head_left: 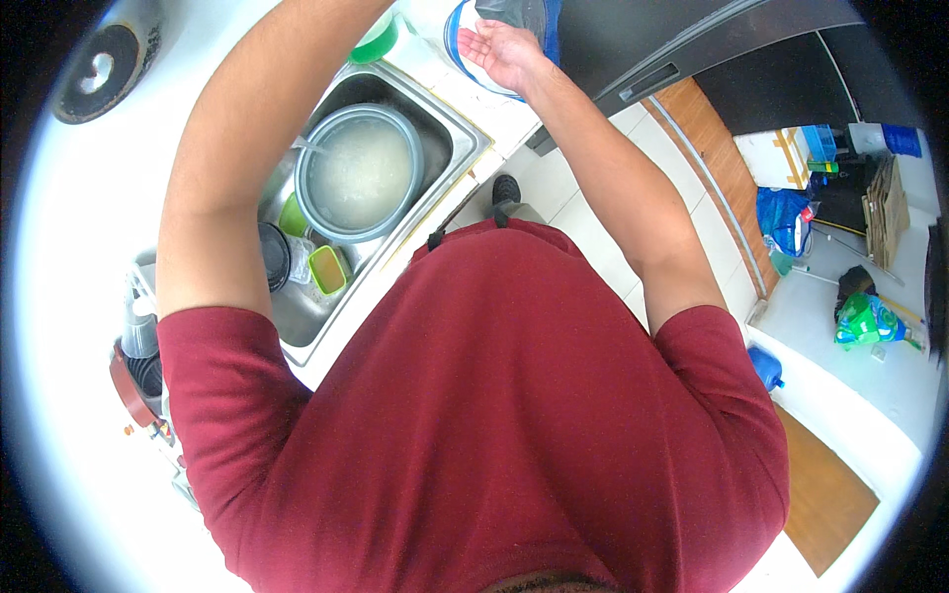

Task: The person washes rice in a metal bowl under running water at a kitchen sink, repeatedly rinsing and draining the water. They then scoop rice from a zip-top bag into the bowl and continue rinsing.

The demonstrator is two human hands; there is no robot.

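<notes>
My left forearm (pixel 267 89) reaches up past the top edge, so the left hand is out of sight. My right hand (pixel 502 54) is palm up with its fingers loosely apart, holding nothing visible. It lies over a blue-and-white thing (pixel 458 18) on the counter, whose kind I cannot make out; something dark grey shows in or on it. Below the left forearm, a grey-blue round basin (pixel 411 198) full of cloudy whitish water sits in the steel sink (pixel 447 138). A thin pale stream or spout (pixel 308 145) meets the basin's left rim.
A small green square container (pixel 328 270) and a dark round pot or lid (pixel 274 255) lie in the sink. A green tub (pixel 374 44) stands behind it. The black fridge-like door (pixel 652 59) borders my right arm. Bags and boxes (pixel 771 158) sit far right.
</notes>
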